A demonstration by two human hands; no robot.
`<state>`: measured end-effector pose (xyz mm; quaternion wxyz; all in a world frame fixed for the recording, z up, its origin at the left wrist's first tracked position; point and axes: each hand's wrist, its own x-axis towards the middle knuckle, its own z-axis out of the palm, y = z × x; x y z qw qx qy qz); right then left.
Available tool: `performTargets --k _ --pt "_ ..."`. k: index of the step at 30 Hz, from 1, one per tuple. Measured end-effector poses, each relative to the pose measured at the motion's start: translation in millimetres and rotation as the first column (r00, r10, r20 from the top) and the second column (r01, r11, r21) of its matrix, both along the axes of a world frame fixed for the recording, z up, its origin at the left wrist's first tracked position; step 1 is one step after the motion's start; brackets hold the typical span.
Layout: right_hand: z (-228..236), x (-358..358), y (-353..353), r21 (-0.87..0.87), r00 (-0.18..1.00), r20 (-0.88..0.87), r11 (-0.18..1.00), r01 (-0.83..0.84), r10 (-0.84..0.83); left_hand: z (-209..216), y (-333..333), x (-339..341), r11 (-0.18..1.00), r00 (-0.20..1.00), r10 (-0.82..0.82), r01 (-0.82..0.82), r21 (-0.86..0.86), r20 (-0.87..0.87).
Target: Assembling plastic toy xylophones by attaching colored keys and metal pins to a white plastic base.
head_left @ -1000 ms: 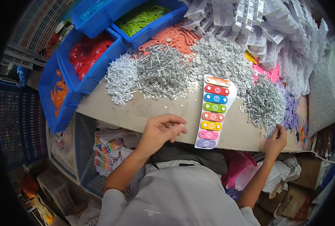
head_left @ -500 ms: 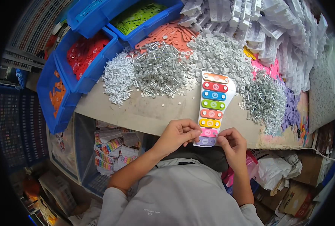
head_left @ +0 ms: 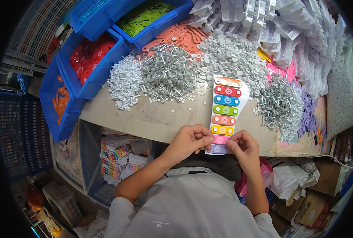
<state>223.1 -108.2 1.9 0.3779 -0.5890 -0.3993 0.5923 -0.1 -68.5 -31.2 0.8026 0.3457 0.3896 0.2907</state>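
Note:
A white toy xylophone (head_left: pixel 242 97) lies at the table's near edge, its narrow end toward me. Coloured bars cross it; those from the orange bar down to the yellow bar (head_left: pixel 222 130) carry white round caps at both ends. My left hand (head_left: pixel 193 142) pinches at the left end of the pink bar (head_left: pixel 220 139), thumb against forefinger. At that bar's right end, my right hand (head_left: pixel 244 148) has its thumb and forefinger pressed together. Whatever is between the fingertips of either hand is too small to make out. The purple bar (head_left: pixel 217 148) sits nearest my body.
Beyond the xylophone lie heaps of metal pins (head_left: pixel 170 71), white caps (head_left: pixel 230 53) and small white sleeves (head_left: pixel 125 81). More pins (head_left: pixel 281 103) are piled right. Blue bins (head_left: pixel 123 51) of coloured bars stand left. White xylophone bases (head_left: pixel 303 35) are stacked back right.
My right fingertips have moved slightly left, onto the right end of the pink bar. My left hand stays at the other end, nearly still.

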Motion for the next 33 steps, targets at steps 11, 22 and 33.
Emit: performTargets --k 11,22,33 --pt "3 7 10 -0.13 0.981 0.182 0.991 -0.039 0.062 3 6 6 0.955 0.949 -0.018 0.109 0.276 -0.315" --pt "-3 10 19 -0.295 0.979 -0.056 0.933 -0.205 0.197 16 27 7 0.928 0.902 -0.279 0.342 0.15 -0.33" --pt "-8 4 13 -0.241 0.981 0.067 0.957 -0.161 0.182 -7 29 18 0.856 0.969 -0.134 0.218 0.469 -0.206"
